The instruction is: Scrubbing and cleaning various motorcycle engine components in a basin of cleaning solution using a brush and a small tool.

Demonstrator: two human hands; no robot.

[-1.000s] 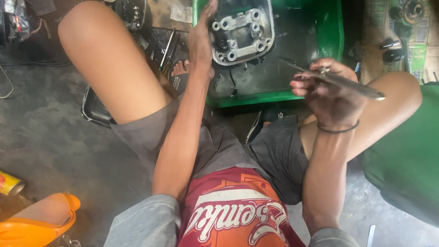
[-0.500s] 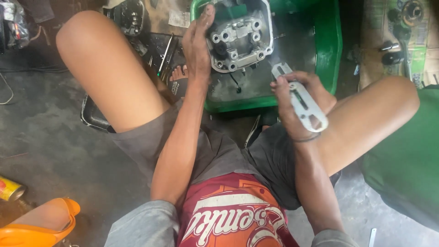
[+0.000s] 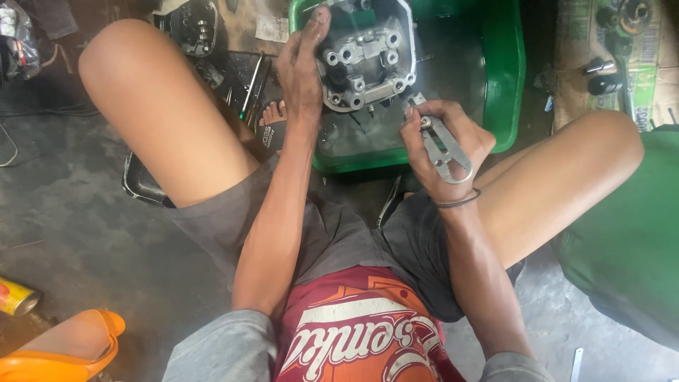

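A grey metal engine cylinder head stands in a green plastic tray between my knees. My left hand grips its left side, fingers wrapped over the top edge. My right hand holds silver metal pliers, their nose pointing up at the lower right corner of the cylinder head and touching or nearly touching it. A dark band circles my right wrist.
Screwdrivers and small tools lie left of the tray beside another engine part. A cardboard sheet with sockets lies at right, a green sack below it. An orange plastic piece and a yellow can sit bottom left.
My right hand has brought the pliers down and left from beside my right knee to the cylinder head's lower right corner. The left hand stayed on the head.
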